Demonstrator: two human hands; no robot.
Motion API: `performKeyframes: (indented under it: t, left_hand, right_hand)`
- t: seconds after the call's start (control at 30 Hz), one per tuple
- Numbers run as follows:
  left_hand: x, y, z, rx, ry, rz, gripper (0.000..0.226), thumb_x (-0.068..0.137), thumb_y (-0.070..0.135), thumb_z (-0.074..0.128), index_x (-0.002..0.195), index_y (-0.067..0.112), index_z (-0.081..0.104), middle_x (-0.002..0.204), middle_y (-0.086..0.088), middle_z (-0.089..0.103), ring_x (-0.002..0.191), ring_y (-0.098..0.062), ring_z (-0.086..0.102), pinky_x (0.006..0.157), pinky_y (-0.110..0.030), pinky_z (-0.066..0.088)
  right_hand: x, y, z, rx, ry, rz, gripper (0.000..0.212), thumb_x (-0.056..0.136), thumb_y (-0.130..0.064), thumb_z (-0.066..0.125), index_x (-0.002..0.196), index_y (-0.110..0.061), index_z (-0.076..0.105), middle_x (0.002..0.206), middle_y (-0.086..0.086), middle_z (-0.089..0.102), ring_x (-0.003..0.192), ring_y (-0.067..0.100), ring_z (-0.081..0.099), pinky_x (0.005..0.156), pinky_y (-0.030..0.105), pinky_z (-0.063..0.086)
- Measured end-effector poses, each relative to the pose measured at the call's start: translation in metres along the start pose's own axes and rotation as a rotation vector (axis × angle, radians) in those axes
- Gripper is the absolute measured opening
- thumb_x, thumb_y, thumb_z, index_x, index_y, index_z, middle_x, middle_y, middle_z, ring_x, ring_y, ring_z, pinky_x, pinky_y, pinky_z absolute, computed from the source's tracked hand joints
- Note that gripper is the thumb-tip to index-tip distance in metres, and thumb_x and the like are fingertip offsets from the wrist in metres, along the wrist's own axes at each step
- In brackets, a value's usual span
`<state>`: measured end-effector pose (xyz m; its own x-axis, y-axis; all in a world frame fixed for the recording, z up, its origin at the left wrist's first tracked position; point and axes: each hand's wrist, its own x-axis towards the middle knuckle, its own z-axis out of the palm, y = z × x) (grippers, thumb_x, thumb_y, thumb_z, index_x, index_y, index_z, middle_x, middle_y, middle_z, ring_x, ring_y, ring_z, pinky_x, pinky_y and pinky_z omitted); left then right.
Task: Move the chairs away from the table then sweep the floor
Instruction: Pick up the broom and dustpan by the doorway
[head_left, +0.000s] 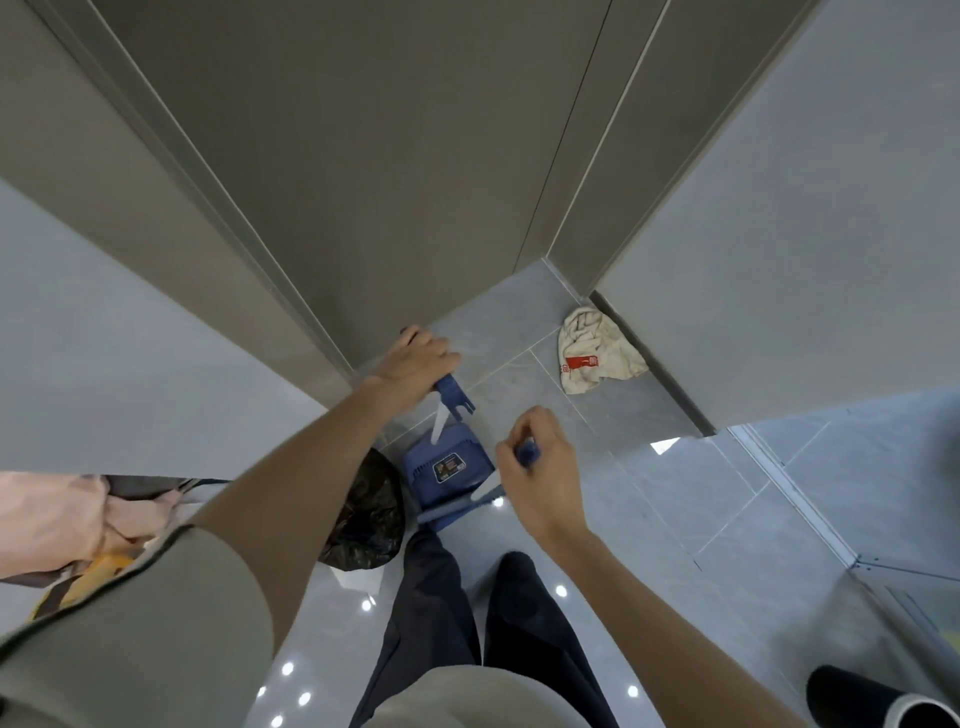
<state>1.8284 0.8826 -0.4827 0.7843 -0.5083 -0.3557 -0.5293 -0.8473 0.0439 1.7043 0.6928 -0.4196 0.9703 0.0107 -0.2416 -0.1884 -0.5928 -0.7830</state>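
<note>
Overhead, the head view looks straight down into a corner where grey wall panels meet a grey tiled floor. Left hand: fingers curled shut around the top of a blue handle — the upright stem of a blue dustpan that stands on the floor just below it, label side up. Right hand: fingers closed around the blue grip of a broom, whose white-and-blue shaft runs down and left to a head lying against the dustpan's lower edge. Beside the dustpan, on its left, sits a bin lined with a black bag. A crumpled white cloth with red print lies on the floor in the far corner, well apart from both hands. Dark trouser legs show below the hands — 2 of them, with pale sleeves at the lower edge. Pink and yellow items fill the left margin; what they are cannot be told. No chairs or desk appear in view.
</note>
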Motion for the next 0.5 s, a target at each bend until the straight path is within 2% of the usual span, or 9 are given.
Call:
performKeyframes:
  t: [0.07, 0.1, 0.17, 0.23, 0.3, 0.37, 0.43, 0.5]
  left_hand:
    - [0.008, 0.014, -0.009, 0.026, -0.076, -0.029, 0.02, 0.09, 0.014, 0.053, 0.11, 0.017, 0.053, 0.116, -0.001, 0.055, 0.116, -0.023, 0.045, 0.105, -0.035, 0.025]
    - [0.008, 0.017, -0.013, 0.058, -0.163, -0.029, 0.019, 0.09, 0.015, 0.053, 0.108, 0.018, 0.055, 0.115, -0.001, 0.058, 0.115, -0.023, 0.047, 0.103, -0.036, 0.027]
    - [0.003, 0.017, -0.02, 0.123, -0.271, -0.024, 0.016, 0.085, 0.015, 0.055, 0.1, 0.019, 0.06, 0.107, -0.002, 0.063, 0.107, -0.023, 0.055, 0.096, -0.034, 0.036]
    - [-0.008, 0.024, -0.019, 0.123, -0.264, -0.024, 0.012, 0.079, 0.014, 0.056, 0.085, 0.021, 0.063, 0.091, -0.002, 0.064, 0.089, -0.022, 0.058, 0.086, -0.032, 0.044]
    - [-0.018, 0.034, -0.019, 0.099, -0.273, -0.03, 0.011, 0.075, 0.013, 0.057, 0.073, 0.023, 0.059, 0.075, 0.002, 0.056, 0.074, -0.019, 0.052, 0.074, -0.029, 0.042]
    - [-0.025, 0.041, -0.021, 0.096, -0.264, -0.041, 0.013, 0.074, 0.012, 0.058, 0.068, 0.023, 0.055, 0.064, 0.006, 0.045, 0.07, -0.018, 0.047, 0.068, -0.028, 0.034]
    - [-0.031, 0.047, -0.023, 0.081, -0.248, -0.07, 0.018, 0.072, 0.009, 0.057, 0.061, 0.022, 0.051, 0.06, 0.008, 0.038, 0.066, -0.016, 0.047, 0.06, -0.025, 0.029]
    - [-0.04, 0.055, -0.019, 0.056, -0.254, -0.123, 0.028, 0.074, 0.006, 0.054, 0.054, 0.021, 0.042, 0.06, 0.008, 0.038, 0.059, -0.013, 0.042, 0.054, -0.023, 0.022]
  right_hand:
    - [0.017, -0.007, -0.008, -0.266, 0.017, -0.051, 0.016, 0.089, -0.029, 0.051, 0.084, -0.015, 0.049, 0.088, 0.0, 0.053, 0.08, 0.018, 0.052, 0.067, 0.039, 0.051]
    - [0.024, -0.008, -0.014, -0.353, -0.033, -0.007, 0.025, 0.092, -0.038, 0.046, 0.085, -0.015, 0.052, 0.086, 0.0, 0.06, 0.079, 0.019, 0.057, 0.067, 0.037, 0.052]
    - [0.033, -0.007, -0.025, -0.327, -0.176, 0.204, 0.043, 0.092, -0.052, 0.04, 0.085, -0.014, 0.06, 0.08, 0.003, 0.07, 0.073, 0.021, 0.065, 0.071, 0.036, 0.054]
    - [0.037, -0.002, -0.034, -0.229, -0.3, 0.328, 0.04, 0.088, -0.052, 0.05, 0.083, -0.015, 0.065, 0.075, 0.003, 0.071, 0.068, 0.017, 0.065, 0.07, 0.033, 0.055]
    - [0.037, -0.002, -0.044, -0.053, -0.457, 0.44, 0.008, 0.086, -0.027, 0.064, 0.081, -0.02, 0.064, 0.075, 0.0, 0.069, 0.066, 0.013, 0.062, 0.064, 0.026, 0.053]
    - [0.033, -0.007, -0.052, 0.15, -0.633, 0.605, 0.019, 0.089, -0.004, 0.058, 0.088, -0.023, 0.062, 0.084, 0.0, 0.069, 0.075, 0.013, 0.063, 0.066, 0.023, 0.049]
    - [0.029, -0.008, -0.058, 0.346, -0.763, 0.79, 0.022, 0.097, -0.008, 0.041, 0.097, -0.019, 0.061, 0.096, 0.007, 0.07, 0.086, 0.019, 0.064, 0.073, 0.028, 0.05]
    - [0.025, -0.003, -0.06, 0.513, -0.793, 0.953, 0.025, 0.096, -0.017, 0.037, 0.092, -0.014, 0.061, 0.105, 0.015, 0.067, 0.094, 0.027, 0.063, 0.081, 0.036, 0.053]
